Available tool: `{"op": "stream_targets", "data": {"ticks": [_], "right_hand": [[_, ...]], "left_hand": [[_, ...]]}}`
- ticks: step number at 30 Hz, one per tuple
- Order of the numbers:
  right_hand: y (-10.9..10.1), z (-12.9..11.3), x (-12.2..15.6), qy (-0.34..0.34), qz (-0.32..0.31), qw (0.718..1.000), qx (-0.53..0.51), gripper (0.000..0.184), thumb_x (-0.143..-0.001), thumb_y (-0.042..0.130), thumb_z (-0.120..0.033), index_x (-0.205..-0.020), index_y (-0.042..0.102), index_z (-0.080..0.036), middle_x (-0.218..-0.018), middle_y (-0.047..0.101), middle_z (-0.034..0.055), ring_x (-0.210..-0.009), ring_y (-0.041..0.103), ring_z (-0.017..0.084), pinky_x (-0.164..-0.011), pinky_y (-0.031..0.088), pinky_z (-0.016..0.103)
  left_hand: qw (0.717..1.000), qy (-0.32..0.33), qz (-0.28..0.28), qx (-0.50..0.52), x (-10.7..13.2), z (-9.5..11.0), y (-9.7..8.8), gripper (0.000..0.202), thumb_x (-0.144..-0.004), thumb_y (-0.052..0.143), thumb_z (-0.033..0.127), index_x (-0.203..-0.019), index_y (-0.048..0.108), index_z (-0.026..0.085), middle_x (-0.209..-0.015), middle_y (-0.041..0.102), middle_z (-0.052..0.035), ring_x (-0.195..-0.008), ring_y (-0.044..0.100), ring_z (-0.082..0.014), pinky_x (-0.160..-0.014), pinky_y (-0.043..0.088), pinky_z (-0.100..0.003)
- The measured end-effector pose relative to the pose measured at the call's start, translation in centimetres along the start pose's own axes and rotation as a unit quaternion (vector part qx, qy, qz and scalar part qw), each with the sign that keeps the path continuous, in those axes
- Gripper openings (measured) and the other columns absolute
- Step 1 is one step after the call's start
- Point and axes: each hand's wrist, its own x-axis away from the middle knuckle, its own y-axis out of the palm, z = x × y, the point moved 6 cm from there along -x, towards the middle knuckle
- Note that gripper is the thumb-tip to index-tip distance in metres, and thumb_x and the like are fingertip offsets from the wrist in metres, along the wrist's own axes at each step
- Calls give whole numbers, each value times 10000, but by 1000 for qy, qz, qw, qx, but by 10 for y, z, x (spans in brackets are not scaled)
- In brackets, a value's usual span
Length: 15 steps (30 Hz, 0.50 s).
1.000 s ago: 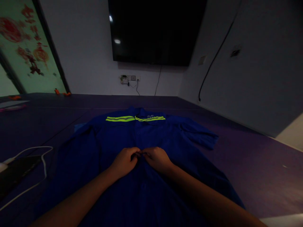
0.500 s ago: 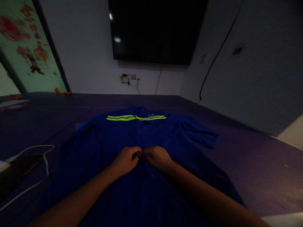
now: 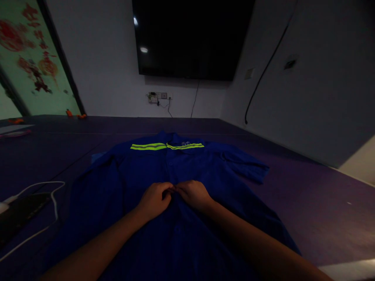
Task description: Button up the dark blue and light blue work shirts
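A blue work shirt (image 3: 222, 183) with two bright yellow reflective stripes (image 3: 166, 146) across the chest lies flat on a dark purple surface (image 3: 316, 203), collar pointing away from me. My left hand (image 3: 154, 199) and my right hand (image 3: 193, 194) meet at the shirt's front placket, about midway down. Both have their fingers curled and pinched on the fabric there, fingertips touching. What sits between the fingertips is too small and dark to make out.
A dark phone (image 3: 20, 210) with a white cable (image 3: 54, 195) lies at the left. A large black screen (image 3: 190, 39) hangs on the far wall above a socket (image 3: 158, 96). A black cable (image 3: 263, 74) runs down the right wall. A painted panel (image 3: 29, 58) stands at the far left.
The hands stay pinched at the same spot on the placket. Only the view shifts slightly.
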Motion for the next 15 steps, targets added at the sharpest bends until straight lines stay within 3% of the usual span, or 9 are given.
{"op": "stream_targets", "data": {"ticks": [6,9,12,14,15], "right_hand": [[-4,-1,2,18,21,999,-41,263,-844,391,-292,-943,632,-258,-886,668,2,-775,596,131,-596,339,210],[-11,2,4,40,63,995,-66,227,-814,447,-319,-911,640,-250,-784,661,-5,-674,575,117,-550,318,203],[-23,6,8,56,102,988,-98,280,-798,472,-395,-732,641,-181,-614,608,0,-546,515,97,-484,275,201],[-30,5,12,37,87,984,-151,382,-794,463,-454,-627,602,-141,-548,567,3,-494,478,82,-459,267,194],[-30,2,14,21,51,980,-191,424,-792,453,-484,-598,584,-130,-529,554,1,-475,467,75,-450,274,187]], "left_hand": [[999,-37,1,22,0,1,-2,59,-671,504,162,-645,554,146,-600,548,11,-557,487,-94,-527,360,-195],[990,-53,-77,102,2,3,6,164,-678,551,260,-579,503,138,-529,473,39,-501,423,-69,-485,319,-183],[974,-50,-177,134,8,9,16,258,-677,576,351,-564,500,132,-513,460,47,-480,399,-58,-468,297,-180],[966,-40,-227,115,13,12,21,292,-663,596,388,-556,512,130,-515,471,45,-482,397,-56,-460,285,-179],[964,-36,-244,102,15,13,22,301,-653,607,401,-556,520,130,-517,476,45,-484,397,-55,-456,279,-178]]}}
